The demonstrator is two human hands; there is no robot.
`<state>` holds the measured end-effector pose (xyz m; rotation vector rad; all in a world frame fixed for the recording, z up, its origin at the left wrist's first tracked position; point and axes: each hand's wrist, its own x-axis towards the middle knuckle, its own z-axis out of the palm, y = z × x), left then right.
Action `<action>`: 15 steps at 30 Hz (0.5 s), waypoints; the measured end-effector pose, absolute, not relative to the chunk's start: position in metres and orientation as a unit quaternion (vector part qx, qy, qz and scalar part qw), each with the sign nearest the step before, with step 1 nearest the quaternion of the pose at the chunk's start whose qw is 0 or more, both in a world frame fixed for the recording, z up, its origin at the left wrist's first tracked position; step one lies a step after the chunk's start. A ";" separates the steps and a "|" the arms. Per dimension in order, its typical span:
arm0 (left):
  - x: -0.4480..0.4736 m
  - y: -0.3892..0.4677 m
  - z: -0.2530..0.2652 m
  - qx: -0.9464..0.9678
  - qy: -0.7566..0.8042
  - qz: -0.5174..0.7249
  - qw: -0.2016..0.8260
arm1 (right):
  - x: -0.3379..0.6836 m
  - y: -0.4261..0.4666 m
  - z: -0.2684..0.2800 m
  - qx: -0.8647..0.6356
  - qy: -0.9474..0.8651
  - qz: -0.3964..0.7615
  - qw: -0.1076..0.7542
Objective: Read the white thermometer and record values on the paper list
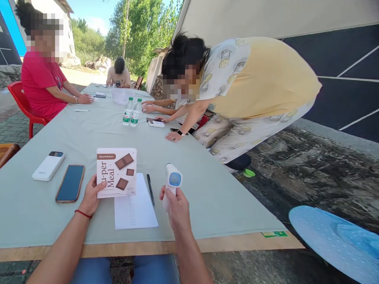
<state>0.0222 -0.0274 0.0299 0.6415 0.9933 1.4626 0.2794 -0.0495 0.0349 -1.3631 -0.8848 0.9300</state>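
Note:
My left hand (92, 196) grips a white and brown box (117, 173) by its lower left corner; chocolate pieces and the word "Meal" are printed on its front. In my right hand (177, 207) is a white infrared thermometer (171, 177), held upright by its handle, with its blue screen facing me. Beneath the box lies a sheet of paper (136, 215) with faint writing, its upper part hidden behind the box. A black pen (150, 189) rests along the paper's right edge, between the box and the thermometer.
On the cloth-covered table (222, 209) a smartphone (70, 183) and a white power bank (49, 165) lie to the left. Two water bottles (132, 112) and a translucent basin (122, 96) stand farther off. One person (266, 79) leans over the right edge; others sit around.

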 end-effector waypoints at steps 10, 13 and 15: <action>0.023 -0.028 0.030 0.289 0.413 0.633 0.588 | 0.194 -0.089 0.066 -0.400 -0.321 0.619 0.595; 0.024 -0.028 0.029 0.300 0.413 0.629 0.586 | 0.190 -0.084 0.063 -0.415 -0.332 0.616 0.582; 0.024 -0.029 0.029 0.311 0.415 0.622 0.586 | 0.189 -0.081 0.061 -0.434 -0.351 0.598 0.575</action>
